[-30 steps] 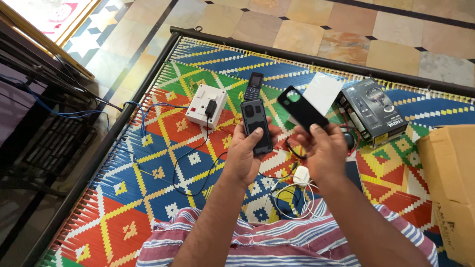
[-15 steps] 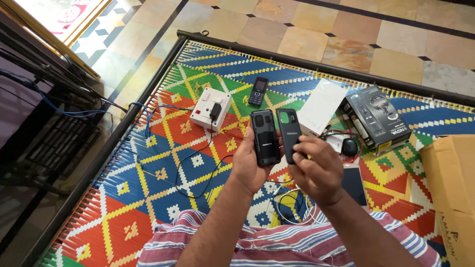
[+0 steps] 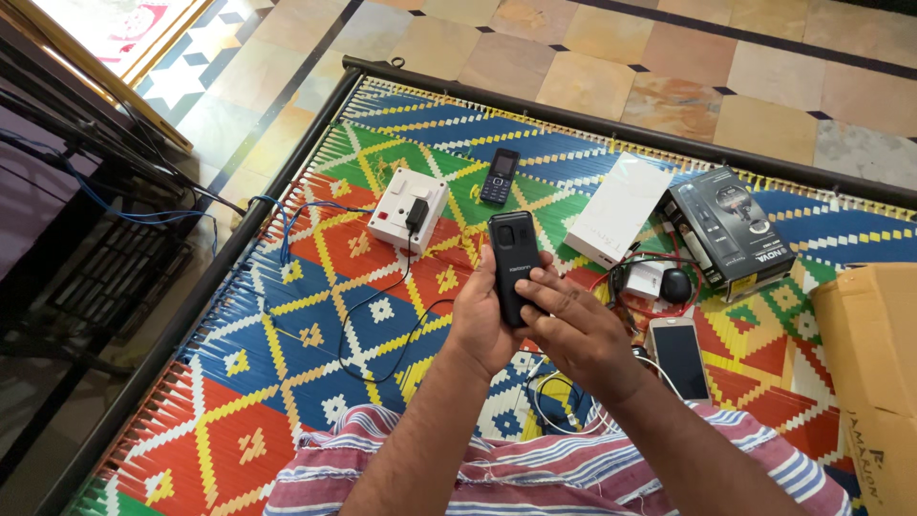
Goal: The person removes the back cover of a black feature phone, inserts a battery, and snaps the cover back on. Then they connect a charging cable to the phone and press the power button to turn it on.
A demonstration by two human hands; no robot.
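Where the head view looks down, the woven cot shows its dark frame rail running along the left and far edges, with tiled floor beyond. The open stretch of weave lies to the left of the hands and in front of the knees; the right side is crowded.

The black phone is held upright above the cot's middle, back face to the camera, a small camera window near its top. The left hand is closed around its lower half from the left. The right hand rests its fingers on the phone's lower right edge, partly curled and loosely closed.

Beyond the phone lie a small keypad phone and a white socket box with a black plug and cable. To the right are a white box, a black box, a red cable around a small charger, and a white smartphone. A cardboard carton stands at the right edge. The weave is patterned in red, blue, green, yellow and white diamonds. Dark furniture and blue wires occupy the left margin.
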